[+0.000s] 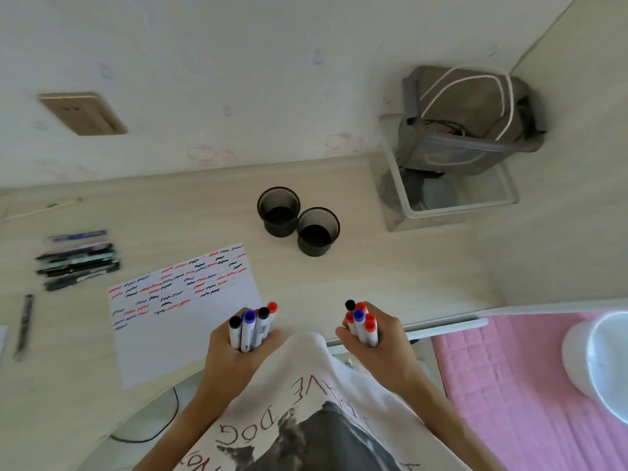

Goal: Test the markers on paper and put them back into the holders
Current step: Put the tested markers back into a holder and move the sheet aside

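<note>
At the far left of the frame a single dark pen point(23, 324) lies on the pale wood-grain tabletop point(390, 277), and above it, at middle left, sits a loose row of dark and teal pens point(79, 260). Just right of these lies the white sheet of paper point(190, 334); its upper half is covered with rows of short red, blue and black squiggles, while its lower half is blank. Judging by that, the testing looks largely or wholly done.

Below centre, the left hand point(234, 351) is held upright with its fingers wrapped round a bundle of white-barrelled markers with black, blue and red caps point(253, 326), caps pointing away from the body, over the paper's lower right corner. Above centre stand two black wire-mesh cylindrical holders point(299, 220), touching each other and both seemingly empty, so the returning step appears not yet begun. They sit well apart from both hands.

Right of centre, the right hand point(377, 341) mirrors the left, its fingers closed round a second bundle of white markers with mostly red caps point(362, 322), near the tabletop's front edge. What seems left is carrying both bundles forward and dropping them into the holders.
</note>
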